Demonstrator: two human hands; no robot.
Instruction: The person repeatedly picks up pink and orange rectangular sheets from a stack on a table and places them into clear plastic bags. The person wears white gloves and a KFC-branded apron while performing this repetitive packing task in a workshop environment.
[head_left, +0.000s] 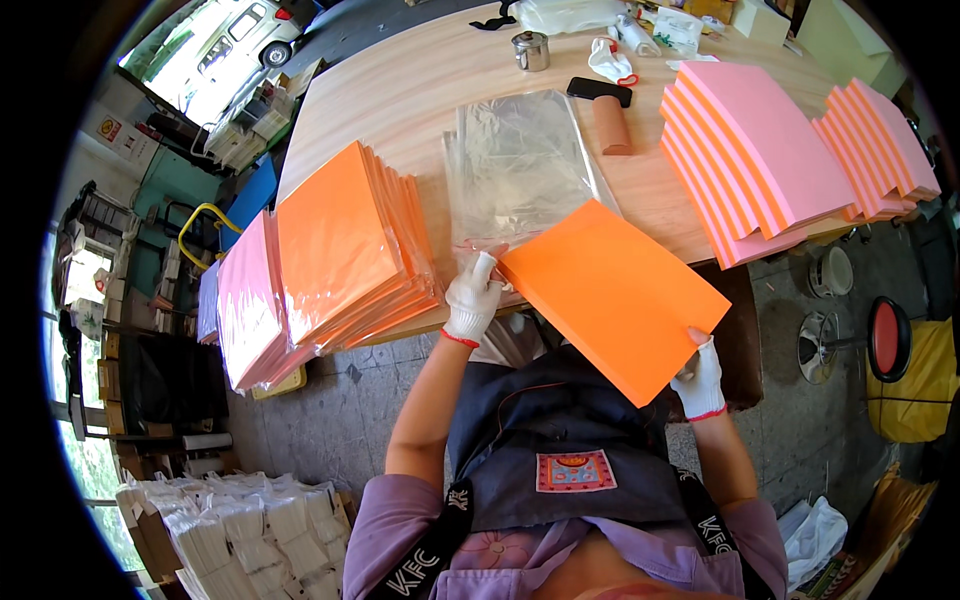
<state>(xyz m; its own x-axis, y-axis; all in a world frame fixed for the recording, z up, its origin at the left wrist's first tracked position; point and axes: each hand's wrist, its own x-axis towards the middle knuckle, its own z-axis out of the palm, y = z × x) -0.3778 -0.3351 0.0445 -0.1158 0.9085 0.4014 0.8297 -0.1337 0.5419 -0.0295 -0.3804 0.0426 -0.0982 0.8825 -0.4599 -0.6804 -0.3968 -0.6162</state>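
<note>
One flat orange paper rectangle (618, 302)

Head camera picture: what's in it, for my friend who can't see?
A person's gloved right grip holds an orange sheet by its lower right edge; the left grip is at the sheet's left corner, near clear plastic bags. On the table, wrapped orange and pink stacks lie left, unwrapped pink and orange stacks right.

A plain, vivid orange sheet (612, 300). The left glove (470, 298) and right glove (704, 378) are white, with red cuff edges. One wrapped stack (335, 240) is orange, its neighbouring stack (250, 300) pink. A tall pile (760, 145) shows pink and orange stripes (its layers alternate). The tabletop (385, 95) is pale, wood-grained; the apron (550, 410) dark grey; the shirt (400, 525) lilac.
</note>
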